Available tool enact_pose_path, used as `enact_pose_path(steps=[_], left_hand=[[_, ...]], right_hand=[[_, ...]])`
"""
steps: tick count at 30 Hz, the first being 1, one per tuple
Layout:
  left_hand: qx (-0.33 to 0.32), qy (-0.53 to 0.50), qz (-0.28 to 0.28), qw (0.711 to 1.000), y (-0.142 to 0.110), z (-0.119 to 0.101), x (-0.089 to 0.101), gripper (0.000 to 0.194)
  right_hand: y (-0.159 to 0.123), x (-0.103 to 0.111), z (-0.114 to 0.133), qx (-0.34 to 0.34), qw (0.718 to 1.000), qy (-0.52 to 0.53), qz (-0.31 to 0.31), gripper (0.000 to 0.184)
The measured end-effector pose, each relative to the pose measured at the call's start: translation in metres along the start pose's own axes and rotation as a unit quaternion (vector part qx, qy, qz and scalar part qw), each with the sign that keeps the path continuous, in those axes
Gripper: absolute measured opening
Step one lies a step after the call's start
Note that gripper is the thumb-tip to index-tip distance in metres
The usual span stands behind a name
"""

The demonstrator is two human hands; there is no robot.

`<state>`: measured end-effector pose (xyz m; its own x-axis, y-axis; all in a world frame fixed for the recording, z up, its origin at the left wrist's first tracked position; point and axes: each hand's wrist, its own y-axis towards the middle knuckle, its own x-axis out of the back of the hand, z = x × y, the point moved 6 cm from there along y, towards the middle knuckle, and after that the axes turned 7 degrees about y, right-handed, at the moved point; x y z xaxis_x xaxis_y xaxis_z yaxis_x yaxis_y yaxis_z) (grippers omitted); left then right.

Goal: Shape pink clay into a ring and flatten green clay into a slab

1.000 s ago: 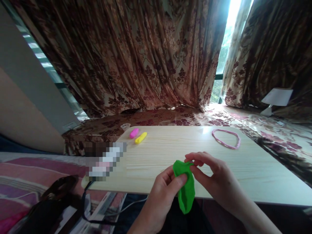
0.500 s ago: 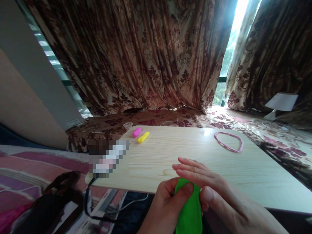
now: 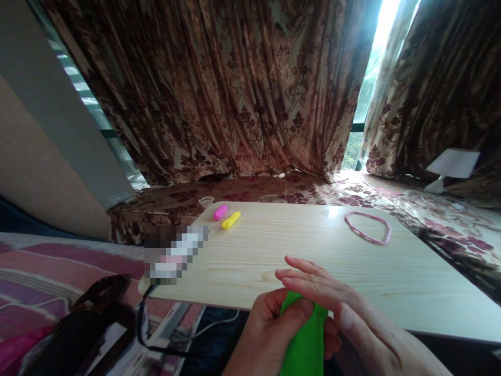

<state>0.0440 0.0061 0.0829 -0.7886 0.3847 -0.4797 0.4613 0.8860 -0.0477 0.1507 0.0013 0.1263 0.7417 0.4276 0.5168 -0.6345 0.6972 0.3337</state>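
Observation:
A flat, elongated slab of bright green modelling clay (image 3: 307,342) is in my left hand (image 3: 270,326), low in the view at the near table edge. My left thumb lies across its front, and curled fingers show beyond its right edge. Over the top end of the clay, my right hand (image 3: 340,300) stretches its fingers out flat to the left, with the thumb apart. Whether the right palm presses on the clay is hidden. The lower end of the slab runs out of the frame.
On the wooden table (image 3: 250,245) lie a pink clay piece (image 3: 220,212), a yellow clay piece (image 3: 231,220) and a thin pink twisted loop (image 3: 368,230). A blurred-out object (image 3: 176,256) with a black cable occupies the left end. A white lamp (image 3: 454,164) stands at the far right.
My right thumb has lifted a little away from the clay's right edge, and more of my left fingertips show there. The top of the green clay sits slightly lower.

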Motion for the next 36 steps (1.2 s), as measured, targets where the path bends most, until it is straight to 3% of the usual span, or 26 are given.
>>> enact_pose_path(steps=[3, 8, 15, 20, 24, 26, 29, 31, 36], left_hand=[[0.018, 0.005, -0.015, 1.000, -0.002, 0.001, 0.001, 0.025], [0.050, -0.047, -0.014, 0.998, -0.002, 0.006, -0.004, 0.024], [0.043, -0.007, -0.020, 0.999, -0.002, 0.000, -0.002, 0.024], [0.082, -0.055, -0.030, 0.995, -0.002, 0.010, 0.000, 0.021], [0.069, -0.047, -0.029, 0.996, 0.001, 0.010, 0.001, 0.022], [0.057, -0.044, -0.042, 0.997, 0.003, 0.009, 0.005, 0.022], [0.028, -0.062, -0.103, 0.992, 0.005, 0.007, 0.015, 0.017], [0.005, -0.072, -0.138, 0.988, 0.005, 0.006, 0.019, 0.017], [-0.033, -0.081, -0.166, 0.982, 0.004, 0.003, 0.017, 0.022]], right_hand=[[0.001, -0.004, -0.003, -0.005, 1.000, -0.002, 0.004, 0.043], [0.000, 0.010, 0.001, -0.064, 0.997, 0.051, -0.015, 0.046], [0.004, -0.005, 0.003, 0.014, 0.999, 0.032, 0.006, 0.042], [0.008, 0.006, -0.003, -0.039, 0.997, 0.068, -0.017, 0.044], [0.011, 0.008, 0.004, 0.008, 0.999, 0.035, 0.002, 0.042], [0.010, 0.005, 0.001, -0.003, 0.999, 0.035, 0.017, 0.041], [0.008, 0.013, -0.011, -0.071, 0.993, 0.047, -0.079, 0.042], [0.006, 0.018, -0.013, -0.069, 0.985, 0.028, -0.154, 0.041], [0.010, 0.007, -0.015, -0.025, 0.979, -0.006, -0.202, 0.018]])
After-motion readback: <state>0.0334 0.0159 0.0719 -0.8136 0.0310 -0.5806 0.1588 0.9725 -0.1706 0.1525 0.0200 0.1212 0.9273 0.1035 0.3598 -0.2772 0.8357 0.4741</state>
